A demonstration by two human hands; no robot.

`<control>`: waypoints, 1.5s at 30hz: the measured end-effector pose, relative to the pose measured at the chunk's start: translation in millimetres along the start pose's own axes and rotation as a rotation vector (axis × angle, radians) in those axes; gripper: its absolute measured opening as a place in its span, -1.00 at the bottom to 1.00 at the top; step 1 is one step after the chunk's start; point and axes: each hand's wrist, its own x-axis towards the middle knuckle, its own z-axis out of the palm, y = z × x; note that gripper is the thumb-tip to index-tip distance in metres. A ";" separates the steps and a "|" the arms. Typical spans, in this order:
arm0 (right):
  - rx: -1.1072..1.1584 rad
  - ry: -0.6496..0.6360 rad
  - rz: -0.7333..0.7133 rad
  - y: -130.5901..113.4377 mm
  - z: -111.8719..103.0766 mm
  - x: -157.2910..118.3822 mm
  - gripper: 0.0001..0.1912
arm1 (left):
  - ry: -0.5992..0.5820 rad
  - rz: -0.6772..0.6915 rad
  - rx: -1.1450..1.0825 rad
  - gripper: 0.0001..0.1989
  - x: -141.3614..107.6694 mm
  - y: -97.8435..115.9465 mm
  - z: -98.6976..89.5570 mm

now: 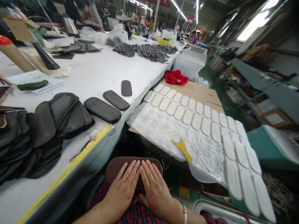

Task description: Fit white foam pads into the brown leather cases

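Observation:
A dark brown rounded panel [116, 167] lies at my lap, its near part covered by my hands. My left hand [126, 183] rests flat on it, fingers stretched out. Beside it, my right hand [154, 183] lies flat too, with its fingertips almost meeting the left ones. The thumbs are partly hidden below the palms. On the white table to the left are a thick black oval pad stack [102, 109], a thinner black oval pad [116, 99] and a small dark grey oval piece [126, 88].
Many overlapping black pieces [44, 124] cover the table's left side. To the right, a lower board carries rows of whitish oval pieces [205, 124] and a yellow notched scraper [183, 150]. A red cloth [176, 77] lies at its far end. People work in the background.

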 end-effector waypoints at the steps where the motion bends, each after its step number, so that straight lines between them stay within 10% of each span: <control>1: -0.013 0.008 0.001 0.1 2.7 1.7 -0.20 | -0.004 -0.012 0.010 -0.32 0.9 0.2 0.9; 12: -0.138 0.113 -0.049 9.1 10.8 4.4 -0.44 | -0.054 0.031 -0.081 -0.36 -13.3 -28.8 -5.9; 19: 0.097 0.114 -0.036 17.9 -15.5 26.1 -0.24 | -0.080 -0.478 -0.557 0.24 -46.6 -78.6 -6.1; 24: 0.174 -0.057 0.052 14.3 -16.4 75.6 0.01 | -0.064 -0.611 -0.927 0.27 -60.6 -63.3 16.2; 29: 0.215 -0.277 0.066 9.3 -11.8 106.9 -0.27 | 0.042 -0.740 -1.096 0.05 -54.7 -46.1 22.8; 45: 0.173 -0.276 0.173 2.6 -12.8 106.3 -0.58 | 0.037 -0.681 -1.281 -0.12 -54.5 -43.8 9.2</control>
